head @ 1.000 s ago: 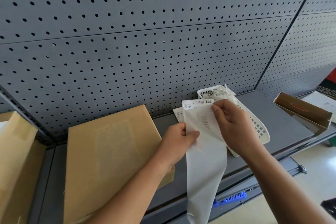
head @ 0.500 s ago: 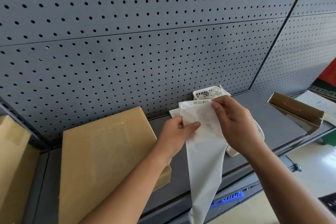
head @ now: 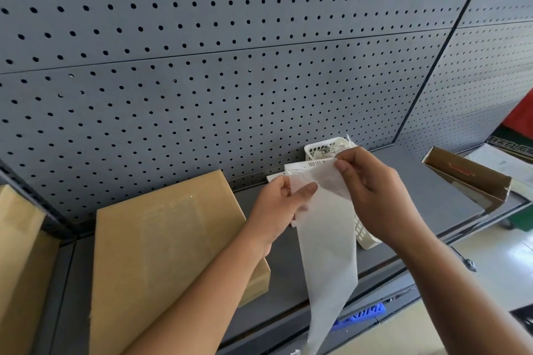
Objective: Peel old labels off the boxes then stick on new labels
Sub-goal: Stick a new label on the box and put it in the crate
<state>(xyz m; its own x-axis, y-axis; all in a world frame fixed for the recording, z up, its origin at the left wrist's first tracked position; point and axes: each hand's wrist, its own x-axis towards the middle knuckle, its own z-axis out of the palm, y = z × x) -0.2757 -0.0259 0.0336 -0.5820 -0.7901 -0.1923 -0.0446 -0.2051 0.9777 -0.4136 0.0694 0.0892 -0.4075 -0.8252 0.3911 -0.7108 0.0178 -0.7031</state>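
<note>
A long white backing strip [head: 328,253] hangs down in front of the grey shelf [head: 427,204]. My left hand [head: 277,210] pinches its upper left edge. My right hand [head: 372,193] pinches the top corner of a printed label [head: 326,179] that is partly lifted off the strip. A flat brown cardboard box [head: 161,251] lies on the shelf to the left, a faint rectangular patch of label residue on its top. More printed labels [head: 300,167] lie on the shelf behind my hands.
A white slotted plastic basket [head: 323,148] with paper scraps stands behind my hands. An open brown box [head: 467,179] sits at the shelf's right end. Another cardboard box [head: 17,253] stands at far left. Grey pegboard [head: 230,66] backs the shelf.
My right hand has pulled the label's top corner up and to the right, away from the backing strip. The left hand keeps its pinch and has risen slightly.
</note>
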